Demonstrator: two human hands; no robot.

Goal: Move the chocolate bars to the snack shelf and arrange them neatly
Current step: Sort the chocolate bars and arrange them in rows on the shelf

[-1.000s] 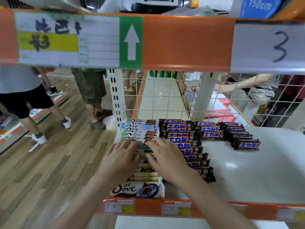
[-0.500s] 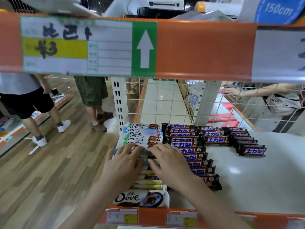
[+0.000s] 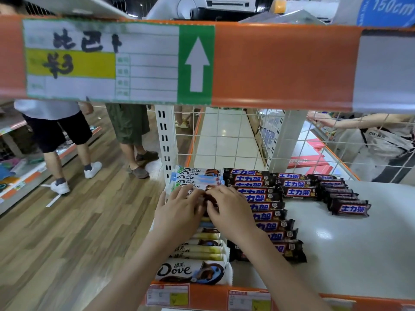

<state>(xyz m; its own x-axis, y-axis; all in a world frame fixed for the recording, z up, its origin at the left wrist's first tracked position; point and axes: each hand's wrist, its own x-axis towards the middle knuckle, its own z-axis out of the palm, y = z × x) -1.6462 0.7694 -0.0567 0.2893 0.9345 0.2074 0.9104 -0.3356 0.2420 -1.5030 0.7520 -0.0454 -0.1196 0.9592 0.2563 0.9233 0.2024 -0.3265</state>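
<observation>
A column of white Dove chocolate bars [image 3: 193, 271] runs front to back along the left edge of the white snack shelf [image 3: 350, 250]. Beside it lie rows of dark brown bars with blue labels [image 3: 267, 215], and two shorter rows [image 3: 349, 207] stand farther right. My left hand [image 3: 179, 212] and my right hand [image 3: 229, 209] rest side by side on the middle of the Dove column, fingertips pinching a dark-ended bar between them. The bars under my palms are hidden.
An orange shelf rail [image 3: 269, 63] with a paper label and green arrow hangs close overhead. A wire mesh panel [image 3: 224, 135] backs the shelf. Two people [image 3: 125, 131] stand on the wooden floor at the left; another person [image 3: 377, 140] reaches behind the mesh at the right.
Both hands have slid a little farther back along the Dove column and drawn closer together. The view has moved nearer to the shelf.
</observation>
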